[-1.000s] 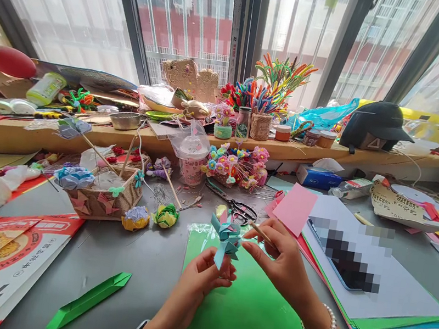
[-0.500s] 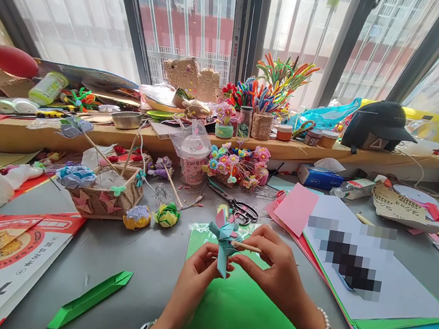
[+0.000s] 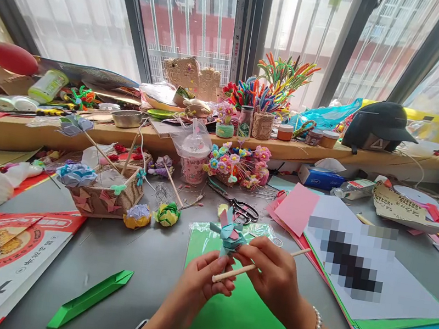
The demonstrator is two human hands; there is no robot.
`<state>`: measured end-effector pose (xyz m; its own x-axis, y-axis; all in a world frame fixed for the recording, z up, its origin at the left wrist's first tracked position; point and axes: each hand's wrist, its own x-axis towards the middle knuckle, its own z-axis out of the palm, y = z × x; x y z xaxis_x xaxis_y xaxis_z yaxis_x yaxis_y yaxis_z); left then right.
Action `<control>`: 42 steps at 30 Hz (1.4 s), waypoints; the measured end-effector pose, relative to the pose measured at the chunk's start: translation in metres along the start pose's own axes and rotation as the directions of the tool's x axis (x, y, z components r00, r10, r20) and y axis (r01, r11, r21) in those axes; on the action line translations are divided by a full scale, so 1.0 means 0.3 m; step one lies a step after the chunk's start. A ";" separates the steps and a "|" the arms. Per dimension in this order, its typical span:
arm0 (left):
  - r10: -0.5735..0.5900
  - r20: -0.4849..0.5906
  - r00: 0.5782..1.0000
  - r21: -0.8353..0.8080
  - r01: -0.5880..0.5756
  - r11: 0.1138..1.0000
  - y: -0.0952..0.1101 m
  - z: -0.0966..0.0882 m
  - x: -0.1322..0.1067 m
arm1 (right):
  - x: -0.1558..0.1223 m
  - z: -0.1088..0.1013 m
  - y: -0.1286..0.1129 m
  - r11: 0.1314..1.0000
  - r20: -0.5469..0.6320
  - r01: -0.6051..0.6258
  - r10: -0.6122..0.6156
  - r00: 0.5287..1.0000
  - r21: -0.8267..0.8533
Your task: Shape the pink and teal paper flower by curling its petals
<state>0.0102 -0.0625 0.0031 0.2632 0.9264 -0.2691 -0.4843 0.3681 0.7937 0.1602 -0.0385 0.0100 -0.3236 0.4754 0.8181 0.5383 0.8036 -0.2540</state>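
Above the green paper, my left hand (image 3: 201, 278) is closed on the lower part of a light-blue and pink folded paper flower (image 3: 229, 233). My right hand (image 3: 276, 268) is closed too, with a thin wooden stick (image 3: 235, 273) held slantwise between its fingers. Its fingertips also reach the flower's right side. The stick's near end lies in front of my left fingers, apart from the flower's petals. Under both hands lies a green sheet pack (image 3: 244, 324) with a clear plastic edge. A folded green paper strip (image 3: 92, 300) rests to the left.
Black scissors (image 3: 243, 210) lie just behind the flower. A decorated box (image 3: 105, 199) with paper flowers stands at left, near two paper balls. Stacked coloured paper (image 3: 374, 267) covers the right side. A lidded cup (image 3: 195, 155) and a wooden ledge (image 3: 156, 140) are behind.
The stick has swung away from the flower's middle, and its near end now points down-left. The flower has turned, showing its petals more. My right fingers have shifted onto its side.
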 end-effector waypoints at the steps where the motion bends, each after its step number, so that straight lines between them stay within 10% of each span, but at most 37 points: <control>1: -0.013 -0.001 1.000 -0.008 0.013 1.000 0.001 -0.001 0.000 | 0.002 -0.001 -0.002 1.000 0.007 0.004 -0.004 1.000 -0.004; 42: -0.111 0.033 0.993 -0.024 0.111 0.993 0.007 -0.001 -0.007 | 0.033 -0.041 0.029 0.965 0.196 -0.213 0.182 0.964 0.155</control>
<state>0.0084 -0.0636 0.0051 0.3426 0.8769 -0.3371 -0.4716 0.4708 0.7456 0.1713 -0.0312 0.0221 -0.3668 0.6743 0.6409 0.4675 0.7292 -0.4996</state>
